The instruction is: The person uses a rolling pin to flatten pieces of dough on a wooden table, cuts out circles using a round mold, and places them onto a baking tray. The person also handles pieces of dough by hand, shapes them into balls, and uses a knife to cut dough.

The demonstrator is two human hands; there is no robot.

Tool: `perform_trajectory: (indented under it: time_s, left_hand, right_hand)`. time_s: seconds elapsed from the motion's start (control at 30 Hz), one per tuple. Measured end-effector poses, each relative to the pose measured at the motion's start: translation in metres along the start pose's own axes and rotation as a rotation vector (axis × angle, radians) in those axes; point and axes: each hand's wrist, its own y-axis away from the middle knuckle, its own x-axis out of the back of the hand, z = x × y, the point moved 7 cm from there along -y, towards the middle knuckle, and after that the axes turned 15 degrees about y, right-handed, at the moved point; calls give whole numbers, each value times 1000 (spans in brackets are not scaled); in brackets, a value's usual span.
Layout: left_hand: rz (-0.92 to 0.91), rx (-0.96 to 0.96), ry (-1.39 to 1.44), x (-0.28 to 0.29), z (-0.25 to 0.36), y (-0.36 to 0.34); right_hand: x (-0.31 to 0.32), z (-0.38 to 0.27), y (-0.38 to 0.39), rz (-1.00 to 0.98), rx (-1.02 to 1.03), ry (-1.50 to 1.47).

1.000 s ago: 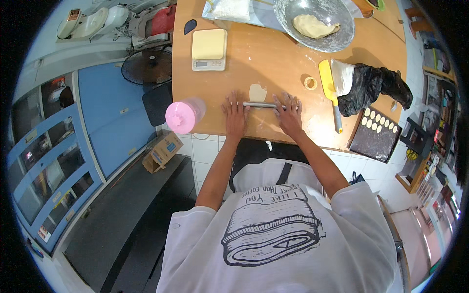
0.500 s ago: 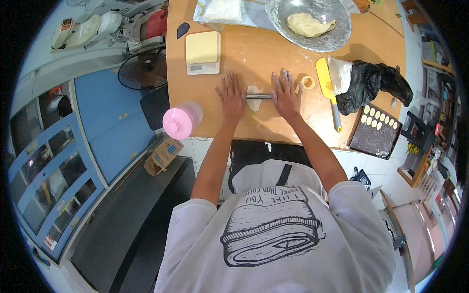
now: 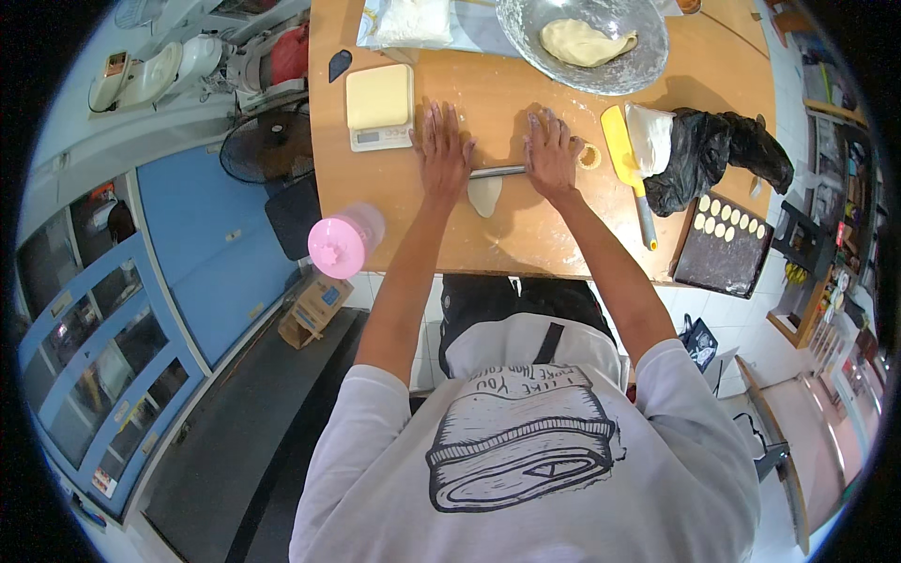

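Observation:
A thin metal rolling pin [image 3: 497,172] lies crosswise on the wooden table [image 3: 375,178]. My left hand [image 3: 443,155] rests flat over its left end, fingers stretched forward. Over the right end lies my right hand [image 3: 552,155], palm down with fingers extended. Under the pin's middle, a small flattened piece of dough [image 3: 484,197] sticks out towards me; any part beyond the pin is hard to make out. Just right of my right hand sits a yellowish ring-shaped cutter [image 3: 589,157]. A bigger lump of dough [image 3: 582,44] lies in the floured metal bowl [image 3: 652,70] farther back.
Left are a kitchen scale [image 3: 383,141] bearing a pale yellow block [image 3: 379,97], and a pink-lidded container [image 3: 340,246]. Right are a yellow spatula [image 3: 619,145], a black plastic bag [image 3: 694,155] and a dark tray [image 3: 718,263] with several dough ovals. Flour bag [image 3: 413,21] behind.
Both hands and the rolling pin have moved forward, away from me, across the dough. More of the dough's near end now shows. The whole view has shifted slightly.

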Motion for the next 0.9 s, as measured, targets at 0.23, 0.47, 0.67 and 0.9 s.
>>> perform_trajectory:
  time_s: [0.23,0.47,0.67,0.9]
  left_hand:
    - [7,71,177,1,-5,23]
    - [-93,56,283,17,-6,91]
    - [-89,55,132,23,-5,143]
    - [-149,152,-35,4,1,158]
  right_hand:
    - [16,4,22,-185,313,-212]
    - [10,-4,48,-168,489,-84]
    - [13,-19,99,-118,462,-90]
    - [7,-21,123,-262,363,-61]
